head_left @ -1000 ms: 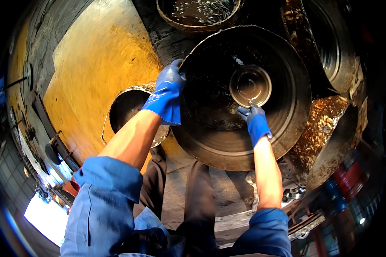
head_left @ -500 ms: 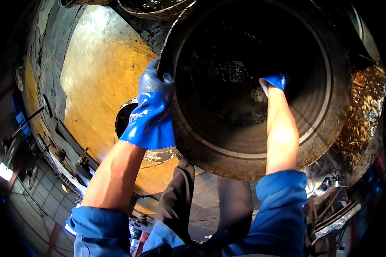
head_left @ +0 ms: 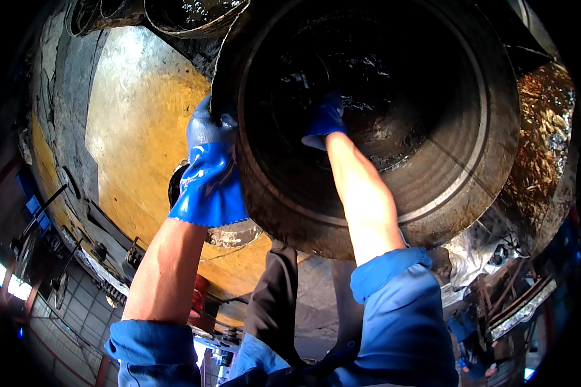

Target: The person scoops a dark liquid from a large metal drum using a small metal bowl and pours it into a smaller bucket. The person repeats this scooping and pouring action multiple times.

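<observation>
A large round metal drum [head_left: 290,213], dark and grimy, lies with its wide mouth facing me. My left hand [head_left: 211,138], in a blue rubber glove, is closed on the drum's left rim. Deep inside reaches my right hand [head_left: 326,119], also gloved in blue, near the dark wet material [head_left: 368,109] at the bottom. Shadow hides the fingers of that hand, so whether it holds anything does not show.
Behind my left forearm stands a smaller round container [head_left: 232,235] on the worn yellow floor [head_left: 135,109]. More dark tubs [head_left: 193,29] are at the far left. On the right, brown wet shreds [head_left: 542,122] fill another container. Tools lie at the left edge.
My right hand has swung left across the drum's inside. The drum and my left hand appear slightly further left in view, the left hand still on the rim.
</observation>
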Demonstrator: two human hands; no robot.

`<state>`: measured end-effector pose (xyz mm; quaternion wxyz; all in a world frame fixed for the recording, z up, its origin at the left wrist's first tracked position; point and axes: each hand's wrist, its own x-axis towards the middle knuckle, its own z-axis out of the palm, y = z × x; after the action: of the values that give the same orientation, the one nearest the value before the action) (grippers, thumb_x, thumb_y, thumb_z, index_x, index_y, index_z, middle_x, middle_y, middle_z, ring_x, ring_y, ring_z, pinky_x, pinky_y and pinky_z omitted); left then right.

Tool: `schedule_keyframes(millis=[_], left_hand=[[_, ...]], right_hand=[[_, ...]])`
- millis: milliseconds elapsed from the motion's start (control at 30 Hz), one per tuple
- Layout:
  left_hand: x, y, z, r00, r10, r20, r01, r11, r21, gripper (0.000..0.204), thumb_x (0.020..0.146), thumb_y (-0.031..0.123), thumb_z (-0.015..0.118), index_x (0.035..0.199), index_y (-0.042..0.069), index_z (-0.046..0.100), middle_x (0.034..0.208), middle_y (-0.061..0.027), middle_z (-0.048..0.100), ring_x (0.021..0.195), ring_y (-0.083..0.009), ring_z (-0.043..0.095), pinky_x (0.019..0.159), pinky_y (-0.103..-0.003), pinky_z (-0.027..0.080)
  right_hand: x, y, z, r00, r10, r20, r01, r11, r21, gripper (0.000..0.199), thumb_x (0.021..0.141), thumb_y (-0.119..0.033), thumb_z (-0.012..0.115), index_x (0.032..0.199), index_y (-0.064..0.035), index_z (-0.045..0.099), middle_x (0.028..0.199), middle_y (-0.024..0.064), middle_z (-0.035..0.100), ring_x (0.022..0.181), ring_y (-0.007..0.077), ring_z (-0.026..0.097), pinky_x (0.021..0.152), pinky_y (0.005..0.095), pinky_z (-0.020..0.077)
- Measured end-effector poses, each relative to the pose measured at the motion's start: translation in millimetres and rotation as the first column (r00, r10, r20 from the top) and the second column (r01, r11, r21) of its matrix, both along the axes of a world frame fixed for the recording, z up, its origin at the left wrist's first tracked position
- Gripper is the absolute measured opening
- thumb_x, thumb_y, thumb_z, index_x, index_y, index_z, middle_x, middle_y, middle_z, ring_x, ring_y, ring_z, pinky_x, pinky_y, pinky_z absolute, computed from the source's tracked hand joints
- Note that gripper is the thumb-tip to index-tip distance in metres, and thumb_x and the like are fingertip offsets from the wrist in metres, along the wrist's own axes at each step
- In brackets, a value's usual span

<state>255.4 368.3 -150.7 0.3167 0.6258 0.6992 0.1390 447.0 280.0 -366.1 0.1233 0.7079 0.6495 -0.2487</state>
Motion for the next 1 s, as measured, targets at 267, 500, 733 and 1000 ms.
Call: schedule_keyframes(millis=[267, 500, 733, 1000], left_hand=[[7, -1, 17, 0.997, 0.004, -0.079, -0.006, 1.0, -0.022, 0.03, 0.088, 0.019, 0.061, 0.115, 0.006, 0.063, 0.096, -0.0204, 0.069, 0.091, -0.0348, 0.067, 0.078, -0.039, 0.051], [16, 5, 29, 1.0, 0.016, -0.021, -0.019, 0.988, -0.153, 0.033, 0.087, 0.016, 0.06, 0.119, 0.008, 0.062, 0.101, -0.0194, 0.069, 0.095, -0.0316, 0.067, 0.083, -0.037, 0.051], [10, 6, 36, 1.0, 0.0, -0.012, -0.002, 0.978, -0.209, 0.041, 0.081, 0.015, 0.063, 0.121, 0.013, 0.06, 0.104, -0.0221, 0.067, 0.099, -0.0384, 0.063, 0.086, -0.044, 0.051], [8, 7, 43, 1.0, 0.001, 0.017, 0.003, 0.98, -0.199, 0.038, 0.083, 0.017, 0.063, 0.12, 0.012, 0.06, 0.105, -0.0209, 0.066, 0.097, -0.0387, 0.063, 0.085, -0.046, 0.051]], right_hand=[[-34, -64, 36, 0.699, -0.537, -0.472, 0.414, 0.843, -0.344, 0.033, 0.091, -0.025, 0.054, 0.114, -0.004, 0.063, 0.107, 0.0121, 0.065, 0.089, 0.0189, 0.057, 0.077, 0.0338, 0.0475], [-3, -91, 60, 0.091, -0.968, -0.235, 0.444, 0.251, -0.86, 0.032, 0.097, -0.021, 0.046, 0.116, 0.0005, 0.06, 0.086, 0.0157, 0.07, 0.07, 0.0257, 0.069, 0.062, 0.035, 0.0556], [43, -92, 188, 0.023, -0.949, -0.314, 0.378, 0.299, -0.876, 0.033, 0.096, -0.028, 0.053, 0.114, -0.0007, 0.059, 0.098, 0.0137, 0.069, 0.067, 0.021, 0.068, 0.062, 0.0338, 0.057], [110, 21, 369, 0.089, -0.857, -0.508, 0.509, 0.477, -0.716, 0.037, 0.091, -0.029, 0.065, 0.11, 0.0033, 0.061, 0.091, 0.0129, 0.069, 0.066, 0.021, 0.067, 0.061, 0.0334, 0.0584]])
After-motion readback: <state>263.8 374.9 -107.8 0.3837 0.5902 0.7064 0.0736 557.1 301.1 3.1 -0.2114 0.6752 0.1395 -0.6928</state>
